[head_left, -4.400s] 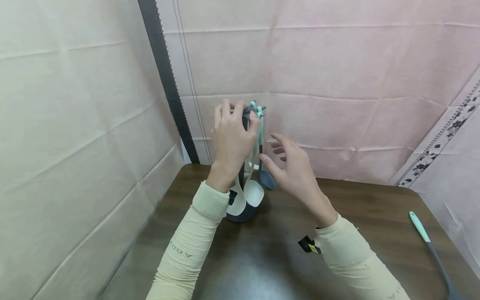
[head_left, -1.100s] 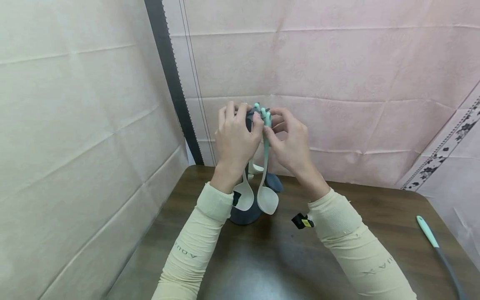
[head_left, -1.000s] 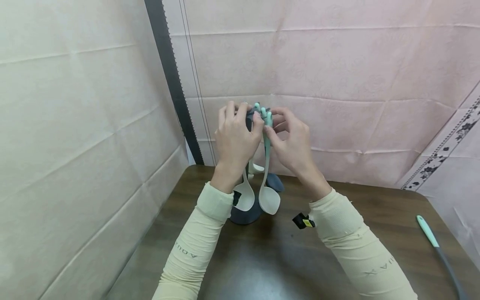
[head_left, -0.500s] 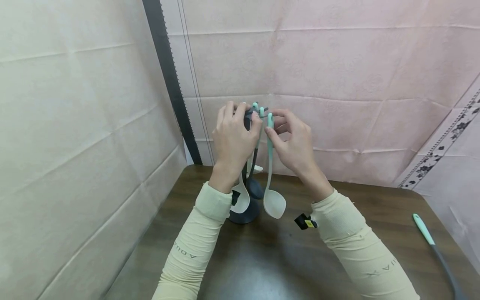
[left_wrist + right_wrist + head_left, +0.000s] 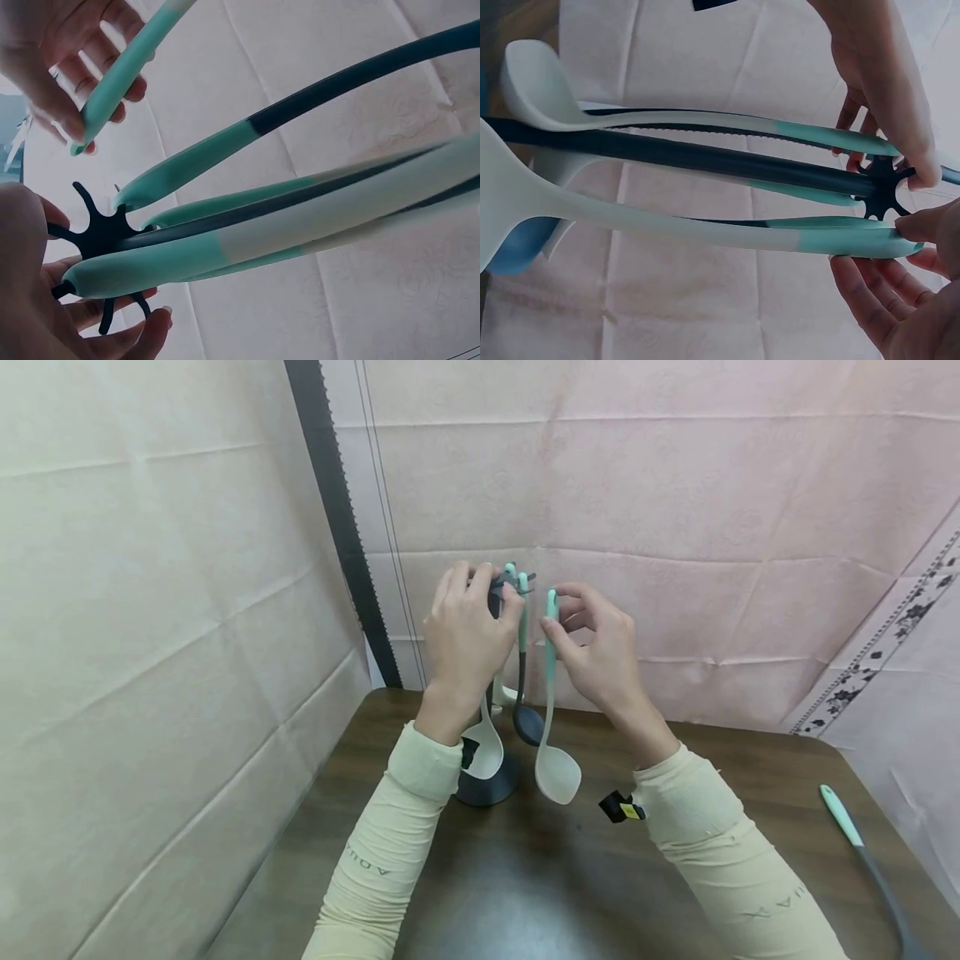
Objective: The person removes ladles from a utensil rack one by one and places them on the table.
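Note:
My left hand (image 5: 471, 631) grips the dark hooked top (image 5: 97, 232) of a utensil stand, whose round base (image 5: 487, 787) rests on the table. Between my right thumb and fingers (image 5: 900, 300) I pinch the mint handle (image 5: 552, 618) of a white-headed spoon (image 5: 558, 774). Its handle end is apart from the hooks, and the spoon hangs just right of the stand, head downward. My right hand (image 5: 600, 647) is beside the stand's top. Still on the hooks are a dark-headed spoon (image 5: 528, 725), a white ladle (image 5: 544, 86) and other mint-handled utensils, partly hidden by my left hand.
A dark utensil with a mint handle (image 5: 842, 814) lies at the right side of the wooden table (image 5: 525, 893), its far end cut off by the frame. Pale cloth (image 5: 637, 485) hangs behind the table and along the left side.
My right hand, empty at first, has taken the white spoon by its handle, drawn it off the hooks and moved it right. The dark spoon has swung. My left hand stays on the stand's top.

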Available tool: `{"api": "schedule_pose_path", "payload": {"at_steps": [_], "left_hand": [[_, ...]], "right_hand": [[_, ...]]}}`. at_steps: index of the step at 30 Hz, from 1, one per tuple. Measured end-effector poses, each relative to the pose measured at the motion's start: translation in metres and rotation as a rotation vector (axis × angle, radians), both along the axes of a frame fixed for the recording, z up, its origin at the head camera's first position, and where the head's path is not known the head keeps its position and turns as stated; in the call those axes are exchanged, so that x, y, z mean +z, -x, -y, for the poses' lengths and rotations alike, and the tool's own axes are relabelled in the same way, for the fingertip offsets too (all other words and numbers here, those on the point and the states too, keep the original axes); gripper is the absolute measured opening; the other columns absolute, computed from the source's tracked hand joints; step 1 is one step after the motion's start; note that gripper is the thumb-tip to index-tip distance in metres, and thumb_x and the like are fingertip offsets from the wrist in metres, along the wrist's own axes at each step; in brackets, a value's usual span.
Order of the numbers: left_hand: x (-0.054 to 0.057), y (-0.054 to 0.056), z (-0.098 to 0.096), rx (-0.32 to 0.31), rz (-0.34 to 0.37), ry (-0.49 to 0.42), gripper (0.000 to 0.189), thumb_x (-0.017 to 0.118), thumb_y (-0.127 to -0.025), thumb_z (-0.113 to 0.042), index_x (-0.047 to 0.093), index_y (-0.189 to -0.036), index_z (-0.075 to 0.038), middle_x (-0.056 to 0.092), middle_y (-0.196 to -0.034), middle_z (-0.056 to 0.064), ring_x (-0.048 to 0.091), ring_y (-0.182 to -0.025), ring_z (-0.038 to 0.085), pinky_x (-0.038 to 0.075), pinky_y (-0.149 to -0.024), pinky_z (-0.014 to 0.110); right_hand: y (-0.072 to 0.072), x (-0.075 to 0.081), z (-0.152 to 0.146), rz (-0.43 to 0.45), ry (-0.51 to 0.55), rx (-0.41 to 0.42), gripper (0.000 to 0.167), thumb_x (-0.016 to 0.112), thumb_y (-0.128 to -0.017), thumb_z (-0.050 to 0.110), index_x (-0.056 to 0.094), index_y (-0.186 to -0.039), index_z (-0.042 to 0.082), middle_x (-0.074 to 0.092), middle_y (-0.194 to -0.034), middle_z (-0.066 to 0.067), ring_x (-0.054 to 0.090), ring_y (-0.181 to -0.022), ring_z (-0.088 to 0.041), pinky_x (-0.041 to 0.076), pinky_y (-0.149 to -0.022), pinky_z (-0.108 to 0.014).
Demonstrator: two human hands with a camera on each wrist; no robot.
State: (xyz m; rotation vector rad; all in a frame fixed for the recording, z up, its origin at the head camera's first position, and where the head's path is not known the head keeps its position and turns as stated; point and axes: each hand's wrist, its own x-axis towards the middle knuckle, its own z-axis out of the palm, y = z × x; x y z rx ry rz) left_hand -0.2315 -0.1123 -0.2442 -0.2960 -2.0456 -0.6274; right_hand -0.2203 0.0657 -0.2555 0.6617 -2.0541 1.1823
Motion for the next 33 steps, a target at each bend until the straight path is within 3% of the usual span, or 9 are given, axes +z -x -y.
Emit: {"api": "schedule_pose_path", "payload": {"at_steps": [7,15,20,25,30,33], "left_hand": [[0.006,-0.003,0.006,-0.032,0.052,0.058,0.033,0.056,-0.102,-0.033,0.076,-0.119,-0.013,0.067,-0.108,0.005,0.061,-0.091,0.020,0.055,-0.068,0.033],[0.022,-0.007,0.019,-0.129,0.267,0.036,0.041,0.059,-0.102,-0.040,0.073,-0.132,-0.016,0.067,-0.130,0.004,0.068,-0.098,0.023,0.057,-0.079,0.036],[0.031,-0.004,0.033,-0.237,0.369,0.115,0.044,0.057,-0.104,-0.039,0.068,-0.141,-0.019,0.062,-0.145,0.003,0.064,-0.120,0.024,0.055,-0.096,0.041],[0.038,0.002,0.046,-0.357,0.421,0.189,0.043,0.054,-0.108,-0.033,0.064,-0.147,-0.019,0.057,-0.154,0.003,0.052,-0.142,0.024,0.044,-0.115,0.046],[0.039,0.008,0.053,-0.393,0.431,0.177,0.042,0.055,-0.106,-0.028,0.066,-0.146,-0.019,0.059,-0.152,0.002,0.060,-0.121,0.023,0.050,-0.100,0.044],[0.039,0.015,0.057,-0.428,0.428,0.150,0.041,0.056,-0.104,-0.026,0.068,-0.143,-0.019,0.060,-0.150,0.001,0.060,-0.119,0.025,0.050,-0.097,0.045]], "right_hand": [[-0.005,-0.005,-0.007,-0.023,-0.030,-0.012,0.033,0.075,-0.095,0.009,0.069,-0.128,0.004,0.075,-0.094,-0.010,0.073,-0.078,-0.023,0.056,-0.070,-0.041],[-0.008,-0.006,-0.014,-0.024,-0.072,-0.029,0.034,0.076,-0.096,0.011,0.069,-0.129,0.005,0.075,-0.094,-0.009,0.073,-0.078,-0.021,0.060,-0.070,-0.034],[-0.009,-0.008,-0.018,-0.016,-0.063,-0.028,0.035,0.076,-0.096,0.010,0.069,-0.129,0.005,0.075,-0.094,-0.009,0.074,-0.078,-0.022,0.058,-0.071,-0.040],[-0.010,-0.009,-0.023,-0.017,-0.051,-0.028,0.034,0.076,-0.095,0.010,0.070,-0.129,0.005,0.075,-0.094,-0.008,0.074,-0.079,-0.022,0.056,-0.071,-0.038],[-0.012,-0.009,-0.027,-0.014,-0.046,-0.030,0.035,0.076,-0.096,0.011,0.070,-0.130,0.005,0.075,-0.095,-0.009,0.074,-0.080,-0.022,0.055,-0.072,-0.038],[-0.011,-0.010,-0.029,-0.015,-0.043,-0.035,0.035,0.075,-0.096,0.011,0.070,-0.130,0.006,0.075,-0.096,-0.009,0.074,-0.081,-0.023,0.054,-0.074,-0.040]]}}
